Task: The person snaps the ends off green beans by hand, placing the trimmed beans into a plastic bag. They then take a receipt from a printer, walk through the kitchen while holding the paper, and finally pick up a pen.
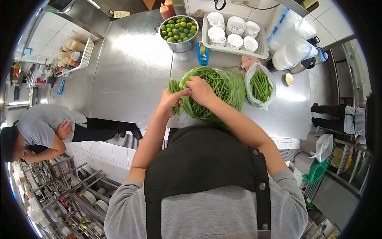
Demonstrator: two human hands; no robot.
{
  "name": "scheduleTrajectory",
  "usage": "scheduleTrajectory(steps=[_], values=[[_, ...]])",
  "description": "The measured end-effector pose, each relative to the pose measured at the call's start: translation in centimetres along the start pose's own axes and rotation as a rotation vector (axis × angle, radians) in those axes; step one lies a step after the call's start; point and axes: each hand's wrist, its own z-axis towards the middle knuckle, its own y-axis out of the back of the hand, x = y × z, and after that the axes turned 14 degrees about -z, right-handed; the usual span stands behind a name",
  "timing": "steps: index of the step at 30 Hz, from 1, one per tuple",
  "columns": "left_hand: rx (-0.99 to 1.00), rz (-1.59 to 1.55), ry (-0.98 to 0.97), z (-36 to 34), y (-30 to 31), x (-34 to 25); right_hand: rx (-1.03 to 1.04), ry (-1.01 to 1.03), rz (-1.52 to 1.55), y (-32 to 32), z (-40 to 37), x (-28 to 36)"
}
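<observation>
I can't make out the spot where the left hand (171,102) and the right hand (200,90) meet: the left thumb reaches across to the right fingertips and covers whatever may lie between them. My right forearm hides part of the large bag (237,92), and the apron (207,163) is close against its near edge. The dark rim of the lens cuts off the far sides of the room, and glare whitens part of the table (131,87). My left hand is closed around a bunch (174,86) of green beans, just left of the large bag; my right fingers are drawn together in a pinch above that bag, though I can't tell if they grip anything. The beans are slim and green, those in the large bag lying loose at many angles under greenish plastic. Right of it, the small bag (272,90) is clear, its beans lying mostly lengthwise. Beyond the bags are a blue dispenser (202,57), a pink cloth (248,62) and a bowl (183,46) of limes.
</observation>
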Motion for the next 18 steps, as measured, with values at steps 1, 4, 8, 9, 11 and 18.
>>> scheduleTrajectory(steps=[1, 4, 8, 9, 11, 18], values=[[-0.010, 0.024, -0.017, 0.0, 0.0, 0.2, -0.024, -0.023, 0.031, -0.3, 0.2, -0.2], [-0.052, -0.018, -0.162, 0.5, 0.4, 0.4, -0.111, -0.071, 0.166, -0.1, 0.5, -0.8], [-0.015, 0.044, -0.355, 0.3, -0.4, -0.7, -0.125, -0.114, 0.437, 5.1, 0.2, -0.9], [0.017, 0.076, -0.352, -0.1, -1.0, -1.2, -0.099, -0.140, 0.494, 6.3, 0.1, -0.8], [0.089, 0.147, -0.346, -0.6, -2.3, -2.1, -0.117, -0.172, 0.638, 6.9, -0.3, -1.1], [0.220, 0.062, -0.320, -0.7, -5.2, -2.1, -0.191, -0.390, 1.184, 7.5, -1.3, -3.0]])
